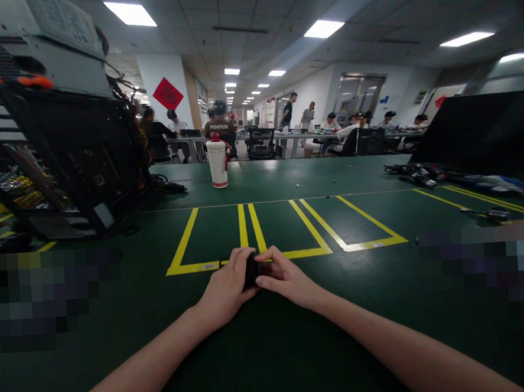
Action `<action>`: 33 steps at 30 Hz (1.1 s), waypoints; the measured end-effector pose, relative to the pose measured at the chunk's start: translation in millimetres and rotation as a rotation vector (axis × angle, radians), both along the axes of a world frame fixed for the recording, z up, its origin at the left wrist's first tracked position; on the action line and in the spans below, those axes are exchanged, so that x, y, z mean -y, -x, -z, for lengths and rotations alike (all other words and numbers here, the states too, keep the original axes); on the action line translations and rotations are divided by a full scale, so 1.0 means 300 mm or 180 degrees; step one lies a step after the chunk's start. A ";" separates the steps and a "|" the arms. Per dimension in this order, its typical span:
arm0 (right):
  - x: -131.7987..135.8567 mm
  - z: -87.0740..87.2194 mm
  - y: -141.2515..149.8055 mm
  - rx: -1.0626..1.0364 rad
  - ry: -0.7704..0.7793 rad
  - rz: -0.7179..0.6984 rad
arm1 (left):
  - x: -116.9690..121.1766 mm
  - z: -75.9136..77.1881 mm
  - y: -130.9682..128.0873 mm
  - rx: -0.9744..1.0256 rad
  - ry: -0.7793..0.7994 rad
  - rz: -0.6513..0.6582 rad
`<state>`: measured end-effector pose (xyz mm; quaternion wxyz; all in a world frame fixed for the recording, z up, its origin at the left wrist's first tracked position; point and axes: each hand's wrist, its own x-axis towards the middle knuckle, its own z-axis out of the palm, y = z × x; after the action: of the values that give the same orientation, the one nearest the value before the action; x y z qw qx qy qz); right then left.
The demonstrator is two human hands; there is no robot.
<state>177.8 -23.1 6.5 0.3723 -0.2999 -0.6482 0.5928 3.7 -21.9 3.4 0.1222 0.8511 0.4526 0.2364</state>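
My left hand [226, 285] and my right hand [283, 277] meet at the near middle of the green table [271, 349]. Both are closed around a small black object [251, 272] held between them, just above the table top. Most of the object is hidden by my fingers, so I cannot make out what it is. The hands sit over the near ends of the yellow taped boxes [246, 232] marked on the table.
An open black computer case [64, 155] with cables stands at the left. A white bottle with a red cap [218, 161] is at the far middle. Tools and cables [420, 174] and a screwdriver [485, 212] lie right. People sit at desks behind.
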 end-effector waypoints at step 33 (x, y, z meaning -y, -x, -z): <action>-0.013 0.007 -0.009 -0.0016 -0.0090 0.0053 | 0.002 -0.001 0.000 0.0033 0.0019 0.0023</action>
<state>180.5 -19.1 4.5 0.3830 -0.2985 -0.6531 0.5812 3.9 -22.6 3.7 0.1279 0.8512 0.4495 0.2390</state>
